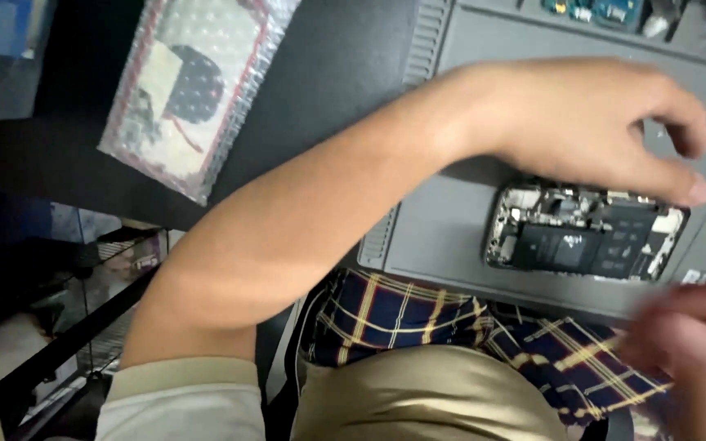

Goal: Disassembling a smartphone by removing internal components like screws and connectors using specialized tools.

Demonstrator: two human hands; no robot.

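Dark desk (345,57) seen from above. Grey work mat (443,220) laid on right part; opened phone (586,237) placed on mat. Bubble-wrap pouch (194,90) laid on desk at left, well apart from mat.

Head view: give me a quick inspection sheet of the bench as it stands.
Surface: grey work mat on a dark desk.
Job's things: opened phone, insides exposed, lying flat on the mat.
Clutter: bubble-wrap pouch at the desk's left; small parts along the mat's far edge.
Grips: left hand hovers over the phone, fingers curled, pinching a thin tool; right hand blurred at lower right, grip unclear.
Cables: nothing seen.
Surroundings: plaid cloth on the lap; shelving at left.
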